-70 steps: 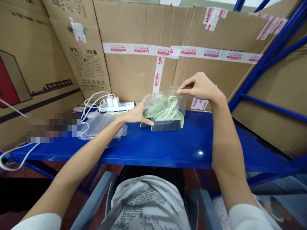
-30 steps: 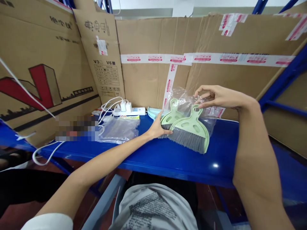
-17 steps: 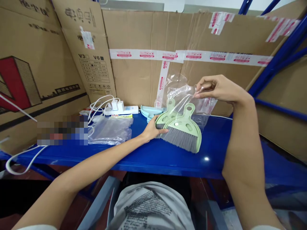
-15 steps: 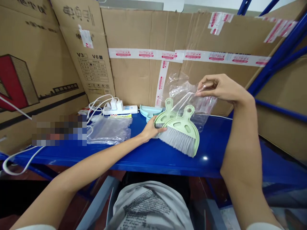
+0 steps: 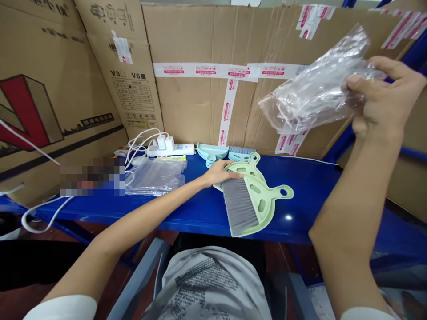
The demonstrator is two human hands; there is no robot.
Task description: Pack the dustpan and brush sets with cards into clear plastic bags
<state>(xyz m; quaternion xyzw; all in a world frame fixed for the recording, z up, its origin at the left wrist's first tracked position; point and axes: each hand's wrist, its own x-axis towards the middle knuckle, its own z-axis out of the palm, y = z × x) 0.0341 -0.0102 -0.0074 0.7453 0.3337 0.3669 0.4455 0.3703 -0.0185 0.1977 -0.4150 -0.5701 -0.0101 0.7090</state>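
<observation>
A pale green dustpan [image 5: 267,202] with a grey-bristled green brush [image 5: 237,205] nested in it lies on the blue shelf [image 5: 310,195]. My left hand [image 5: 218,172] rests on the set's far left edge, fingers on the brush head. My right hand [image 5: 383,100] is raised at the upper right, pinching an empty crumpled clear plastic bag [image 5: 316,93] that hangs in the air, away from the set.
A light blue dustpan and brush set [image 5: 216,153] sits behind against the taped cardboard wall [image 5: 207,98]. A stack of clear bags [image 5: 155,175], a white power strip with chargers [image 5: 168,146] and cables lie to the left. Blue rack posts [image 5: 336,146] stand right.
The clear bag has come fully off the green set; my right hand lifted it up and to the right. The set turned on the shelf, bristles now toward me, under my left hand.
</observation>
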